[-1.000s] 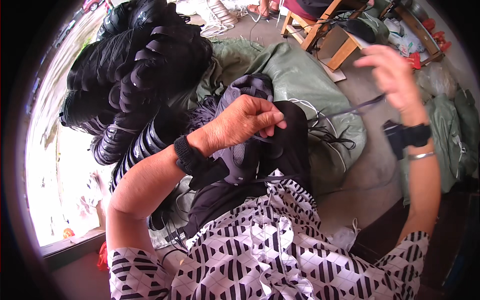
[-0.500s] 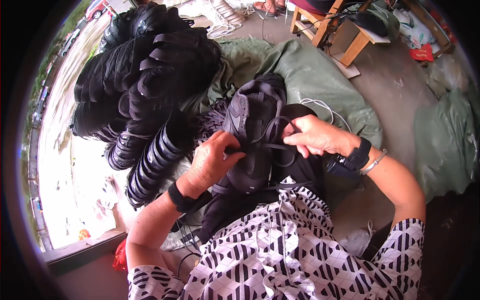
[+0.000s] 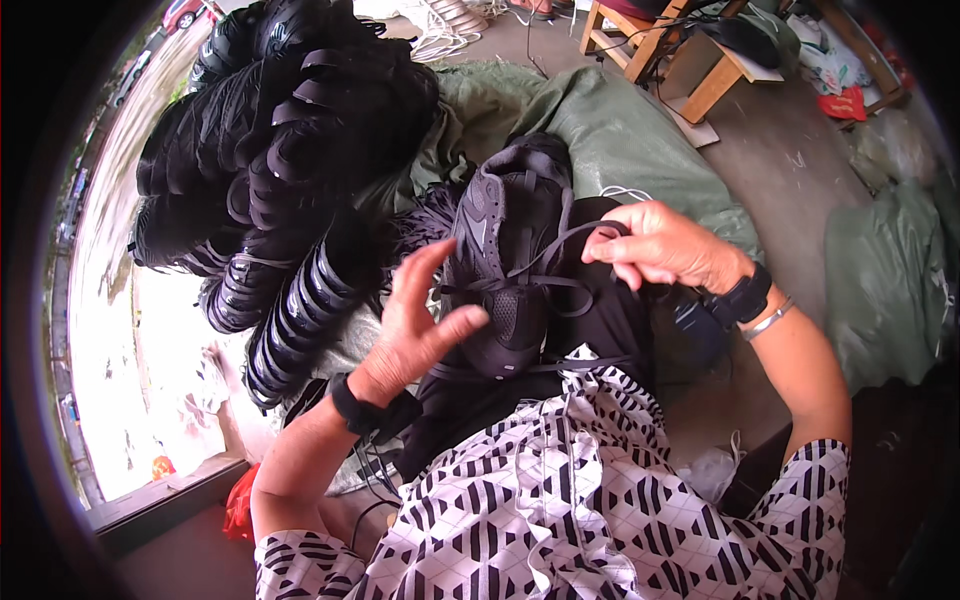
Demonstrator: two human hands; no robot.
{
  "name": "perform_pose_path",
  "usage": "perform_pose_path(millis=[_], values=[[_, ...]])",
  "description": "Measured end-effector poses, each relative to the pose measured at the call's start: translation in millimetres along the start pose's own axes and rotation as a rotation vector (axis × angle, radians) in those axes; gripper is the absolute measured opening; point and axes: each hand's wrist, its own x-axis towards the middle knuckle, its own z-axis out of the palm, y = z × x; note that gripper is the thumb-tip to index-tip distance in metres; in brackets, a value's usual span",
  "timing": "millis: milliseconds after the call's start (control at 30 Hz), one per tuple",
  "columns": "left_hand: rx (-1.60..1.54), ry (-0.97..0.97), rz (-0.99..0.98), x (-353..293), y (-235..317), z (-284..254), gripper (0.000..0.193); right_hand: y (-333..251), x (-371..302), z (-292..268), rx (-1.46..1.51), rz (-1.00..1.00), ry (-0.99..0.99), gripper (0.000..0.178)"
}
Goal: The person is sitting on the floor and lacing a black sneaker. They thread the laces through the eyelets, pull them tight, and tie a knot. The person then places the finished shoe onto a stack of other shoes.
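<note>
A black sneaker (image 3: 512, 335) lies on my lap, its toe toward me and its heel away. My right hand (image 3: 665, 245) pinches one end of a black shoelace (image 3: 568, 240), which runs taut to the lacing at the sneaker's front. More lace loops loosely over the sneaker's right side. To the left of the sneaker, my left hand (image 3: 405, 325) is open, thumb and fingers spread, holding nothing. A bunch of dark laces (image 3: 420, 225) lies just past it.
Many black shoe uppers (image 3: 320, 150) are piled in nested rows at the left. Green sacking (image 3: 640, 140) spreads beyond my lap, with another green sack (image 3: 885, 285) at the right. A wooden stool (image 3: 712, 92) stands at the back, and a sill (image 3: 170, 500) runs along the lower left.
My left hand has opened and come off the sneaker. My right hand has drawn the lace end slightly up and to the right, straightening the lace.
</note>
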Motion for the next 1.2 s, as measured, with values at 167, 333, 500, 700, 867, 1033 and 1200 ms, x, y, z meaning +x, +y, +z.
perform_pose_path(millis=[167, 333, 500, 700, 867, 1033, 1200], values=[[0.335, -0.002, 0.276, 10.6, 11.4, 16.1, 0.113, -32.9, 8.1, -10.9, 0.134, -0.057, -0.156, 0.042], [0.282, -0.072, 0.212, 7.0, 6.2, 21.0, 0.121, -45.1, 39.3, -25.5, 0.503, -0.215, 0.13, 0.024], [0.29, -0.127, 0.174, 5.2, 2.7, 23.1, 0.122, -69.6, 4.3, -57.8, 0.491, -0.676, 0.431, 0.028], [0.303, -0.12, 0.184, 3.8, 3.6, 22.1, 0.123, -81.4, -20.9, -32.2, 0.083, -0.486, 0.347, 0.033], [0.354, -0.156, 0.159, 1.5, 3.2, 21.0, 0.123, -100.1, -23.9, -20.2, -0.117, -0.641, 0.367, 0.03], [0.433, -0.164, 0.174, 2.4, 9.1, 20.2, 0.12, -134.6, -49.1, -12.1, -0.033, -0.968, -0.065, 0.029], [0.371, -0.032, 0.335, 19.0, 8.6, -3.6, 0.069, -145.7, -65.7, 15.0, -0.289, -0.832, 0.087, 0.029]])
